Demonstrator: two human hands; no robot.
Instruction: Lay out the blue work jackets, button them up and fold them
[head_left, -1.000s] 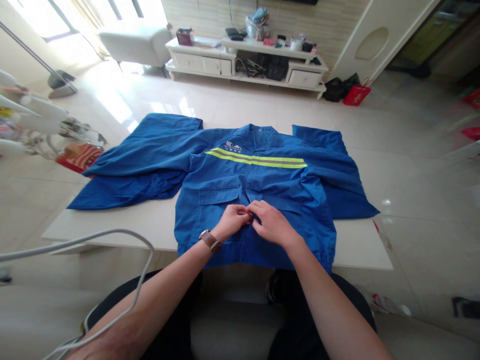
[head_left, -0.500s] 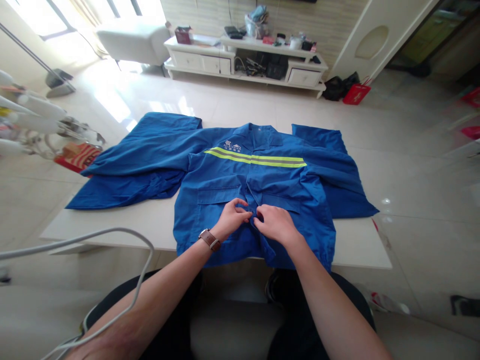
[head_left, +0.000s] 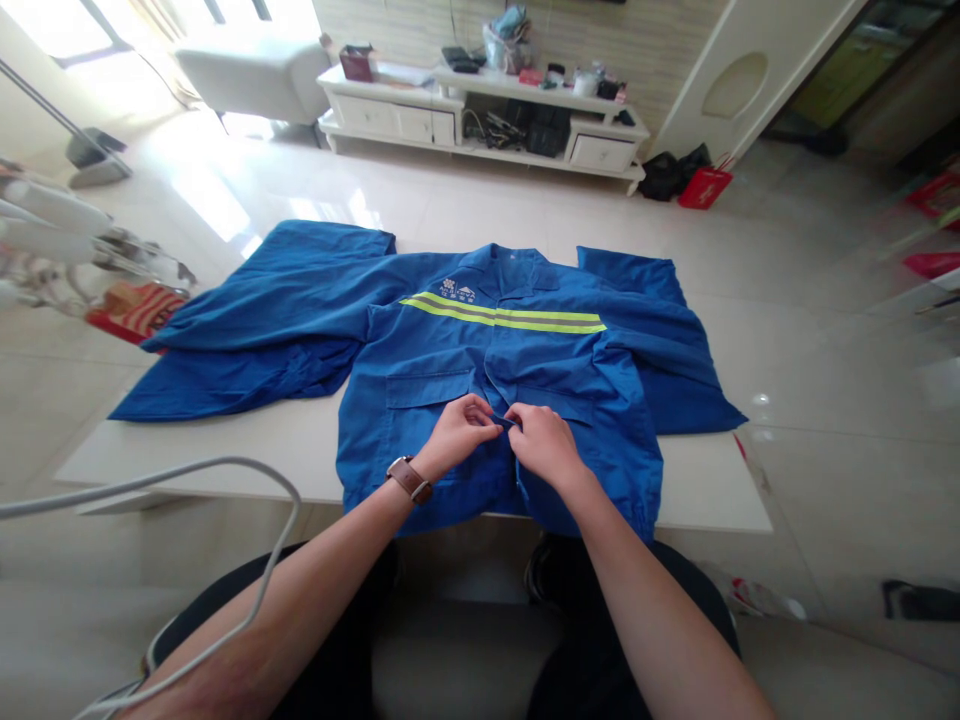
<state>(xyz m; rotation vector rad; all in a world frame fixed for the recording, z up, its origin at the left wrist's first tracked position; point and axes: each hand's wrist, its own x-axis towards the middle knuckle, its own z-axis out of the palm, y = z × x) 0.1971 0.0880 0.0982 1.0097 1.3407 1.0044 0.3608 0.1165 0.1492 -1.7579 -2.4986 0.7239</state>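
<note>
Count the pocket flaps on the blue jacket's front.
2. On the jacket, one pocket flap lies just beyond the left hand, the other pocket flap just beyond the right hand, which partly covers it. More could be hidden beneath the hands.

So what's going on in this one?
A person is working on a blue jacket spread front up on a white table, its collar at the far side. The left hand and right hand meet at the front opening, below the yellow-green stripe, pinching a bit of its fabric between the fingertips. The opening is parted toward the bottom hem; whether a button is between the fingers is too small to tell.
</note>
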